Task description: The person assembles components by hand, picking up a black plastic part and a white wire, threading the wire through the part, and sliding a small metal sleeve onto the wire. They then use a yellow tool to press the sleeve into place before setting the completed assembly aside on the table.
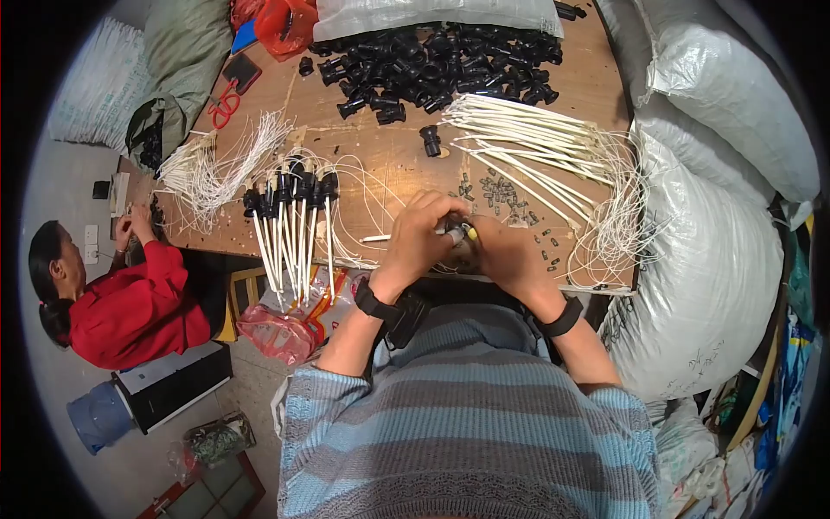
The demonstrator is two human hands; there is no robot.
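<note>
Both hands meet at the table's near edge. My left hand (422,235) is closed, with bent fingers around a small part that they mostly hide. My right hand (516,258) is closed against the same spot, where a bit of yellow and something dark show between the fingers. A white rod (376,238) pokes out beside my left hand. Left of it, black plastic fittings (304,186) with white tubes and thin wires lie in a row, the tubes overhanging the table edge. Just beyond my right hand, small dark metallic pieces (506,197) are scattered.
A heap of black fittings (424,69) lies at the back. White tubes with wires (536,143) spread at right; a wire bundle (216,173) lies left. Red scissors (225,104) rest farther back. Large white sacks (709,259) crowd the right side. A person in red (130,303) sits at left.
</note>
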